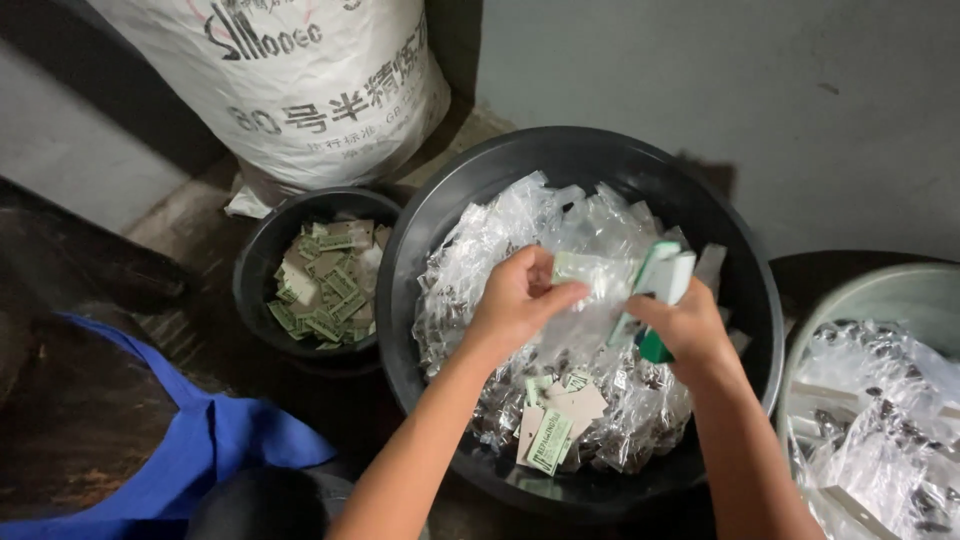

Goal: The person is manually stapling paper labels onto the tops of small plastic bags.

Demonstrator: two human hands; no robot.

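While both hands work over the large black round plastic tub (735, 250), the left hand (515, 300) pinches a small clear plastic packet (590, 270), and the right hand (685, 325) grips a green-and-white stapler-like tool (655, 290).

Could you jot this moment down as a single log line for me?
left hand: pinching clear plastic packet | right hand: holding green-and-white tool | below: large black tub of packets | small black tub: green cards
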